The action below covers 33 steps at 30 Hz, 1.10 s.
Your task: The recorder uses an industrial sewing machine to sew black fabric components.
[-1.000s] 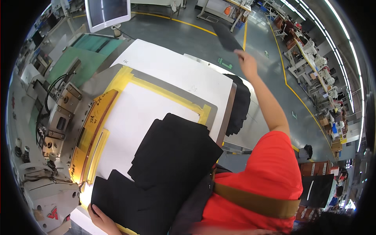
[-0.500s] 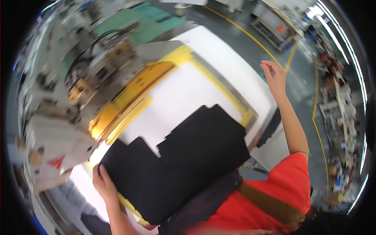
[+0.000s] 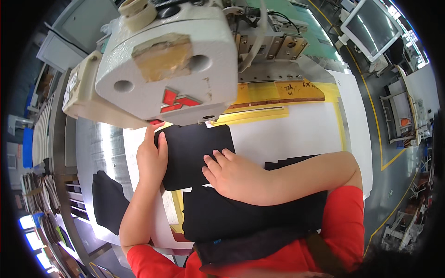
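Black fabric panel lies at the sewing-machine head. Left hand curls at its edge (pinch: cannot tell); right hand, grip loosely spread, rests on it. Judged mid-process, finish unconfirmed; black fabric stack lies nearby.

The machine head blocks the way ahead of the left hand. Beyond the right forearm and the black cloth beneath it, the white surface lies open up to the yellow bar. Left of the left hand, metal plate is free down to a black piece.
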{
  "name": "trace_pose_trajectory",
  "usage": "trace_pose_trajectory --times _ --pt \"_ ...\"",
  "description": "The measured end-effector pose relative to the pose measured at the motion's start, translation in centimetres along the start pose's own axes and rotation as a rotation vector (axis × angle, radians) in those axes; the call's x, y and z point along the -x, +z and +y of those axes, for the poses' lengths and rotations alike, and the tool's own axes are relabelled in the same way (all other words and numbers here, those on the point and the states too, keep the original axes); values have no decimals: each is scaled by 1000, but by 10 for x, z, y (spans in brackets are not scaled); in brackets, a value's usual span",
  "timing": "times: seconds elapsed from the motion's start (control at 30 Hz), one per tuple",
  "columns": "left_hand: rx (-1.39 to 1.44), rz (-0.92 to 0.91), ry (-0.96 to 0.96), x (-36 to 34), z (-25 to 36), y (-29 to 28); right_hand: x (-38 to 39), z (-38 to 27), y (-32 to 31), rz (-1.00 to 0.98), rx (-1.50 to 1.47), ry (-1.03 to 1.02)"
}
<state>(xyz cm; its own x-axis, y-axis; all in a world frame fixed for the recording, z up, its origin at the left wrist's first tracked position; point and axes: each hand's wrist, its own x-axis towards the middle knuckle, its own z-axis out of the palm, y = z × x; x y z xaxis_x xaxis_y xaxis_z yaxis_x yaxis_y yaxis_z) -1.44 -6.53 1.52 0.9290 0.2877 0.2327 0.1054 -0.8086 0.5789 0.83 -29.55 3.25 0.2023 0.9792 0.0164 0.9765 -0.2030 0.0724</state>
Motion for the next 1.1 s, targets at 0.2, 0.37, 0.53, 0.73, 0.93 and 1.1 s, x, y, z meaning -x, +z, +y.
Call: trace_pose_trajectory --times 0.2,0.37,0.53,0.73,0.93,1.1 --pt "69 1 -30 -6 0 -1 -8 7 18 183 69 -18" --pt "121 206 -2 -14 -25 0 -24 36 37 461 49 -45" --pt "-70 243 -12 -12 -23 -4 -8 67 47 501 100 -20" --pt "-138 23 660 17 22 6 78 100 47 358 154 312" --pt "-185 -318 755 13 77 34 83 70 37 247 24 533" --pt "-234 -320 673 2 80 59 80 76 35 143 -68 574"
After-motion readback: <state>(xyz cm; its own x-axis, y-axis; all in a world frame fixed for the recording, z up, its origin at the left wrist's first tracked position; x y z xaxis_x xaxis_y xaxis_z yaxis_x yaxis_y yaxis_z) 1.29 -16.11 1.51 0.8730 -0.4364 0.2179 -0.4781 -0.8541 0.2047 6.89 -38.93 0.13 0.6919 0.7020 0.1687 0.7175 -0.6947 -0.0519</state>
